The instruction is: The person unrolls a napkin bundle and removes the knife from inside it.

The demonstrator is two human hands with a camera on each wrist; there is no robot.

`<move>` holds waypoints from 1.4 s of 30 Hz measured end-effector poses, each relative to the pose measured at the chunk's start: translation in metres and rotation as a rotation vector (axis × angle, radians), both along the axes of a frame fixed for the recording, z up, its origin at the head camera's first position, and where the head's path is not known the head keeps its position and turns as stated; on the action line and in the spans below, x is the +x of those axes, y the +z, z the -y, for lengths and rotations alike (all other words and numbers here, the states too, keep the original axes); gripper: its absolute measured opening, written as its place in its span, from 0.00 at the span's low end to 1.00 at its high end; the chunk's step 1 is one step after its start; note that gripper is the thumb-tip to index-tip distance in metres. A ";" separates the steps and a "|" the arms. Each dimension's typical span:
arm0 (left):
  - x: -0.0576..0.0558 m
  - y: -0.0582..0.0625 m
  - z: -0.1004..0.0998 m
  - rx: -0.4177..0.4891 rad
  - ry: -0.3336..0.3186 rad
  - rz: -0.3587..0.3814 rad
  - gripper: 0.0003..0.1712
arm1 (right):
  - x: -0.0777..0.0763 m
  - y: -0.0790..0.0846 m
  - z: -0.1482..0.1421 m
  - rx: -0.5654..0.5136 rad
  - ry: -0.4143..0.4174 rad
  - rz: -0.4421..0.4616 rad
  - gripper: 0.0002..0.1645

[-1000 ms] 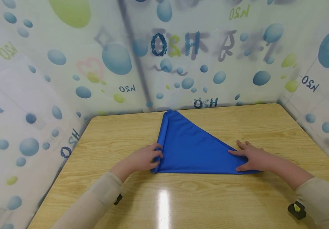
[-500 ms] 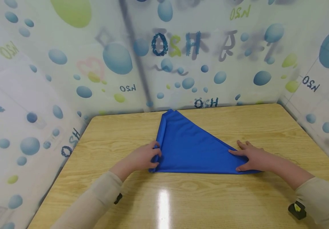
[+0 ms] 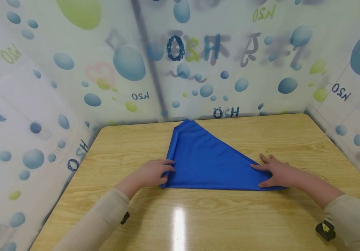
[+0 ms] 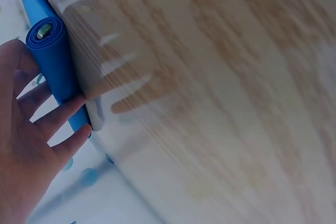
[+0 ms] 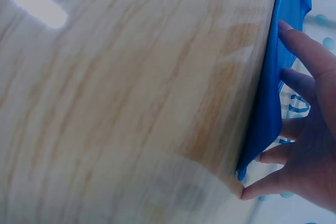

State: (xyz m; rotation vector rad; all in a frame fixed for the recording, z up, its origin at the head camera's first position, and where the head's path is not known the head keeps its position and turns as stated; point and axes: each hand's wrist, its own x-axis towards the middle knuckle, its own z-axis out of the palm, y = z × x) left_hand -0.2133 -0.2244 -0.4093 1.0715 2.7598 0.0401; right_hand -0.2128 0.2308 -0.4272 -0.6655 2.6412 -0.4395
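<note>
A blue cloth [image 3: 211, 160] lies on the table, its left edge wound into a roll [image 3: 172, 148]. My left hand [image 3: 151, 173] lies across the near part of this roll, fingers spread and touching it. In the left wrist view the roll's spiral end [image 4: 47, 32] shows beside that hand [image 4: 31, 129]. My right hand [image 3: 281, 174] rests with spread fingers on the cloth's narrow right corner. From the right wrist view, the fingertips of the right hand [image 5: 310, 129] touch the cloth [image 5: 270, 98] and the tabletop near its tip.
The wooden table [image 3: 230, 219] extends around the cloth on all sides. Pale curtain-like walls [image 3: 198, 87] with blue and green dots stand behind its far edge and at both sides. A light reflection [image 3: 178, 226] shines near the front.
The roll has moved left under my left hand, and more flat cloth shows beside it. My left hand has shifted left with the roll. The right hand has stayed in place.
</note>
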 end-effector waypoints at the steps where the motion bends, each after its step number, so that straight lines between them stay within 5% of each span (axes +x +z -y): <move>1: 0.000 0.000 0.001 0.001 -0.001 -0.003 0.19 | 0.000 0.000 0.000 -0.001 -0.001 0.000 0.52; 11: 0.002 -0.001 0.008 -0.033 0.014 -0.034 0.23 | 0.001 0.001 0.000 0.005 0.003 -0.006 0.52; 22: 0.004 0.000 0.019 0.038 0.010 -0.066 0.13 | 0.001 0.002 0.000 -0.001 0.002 0.001 0.52; 42: 0.003 -0.003 0.032 0.053 0.100 -0.015 0.15 | 0.000 0.001 0.000 0.009 0.010 -0.015 0.52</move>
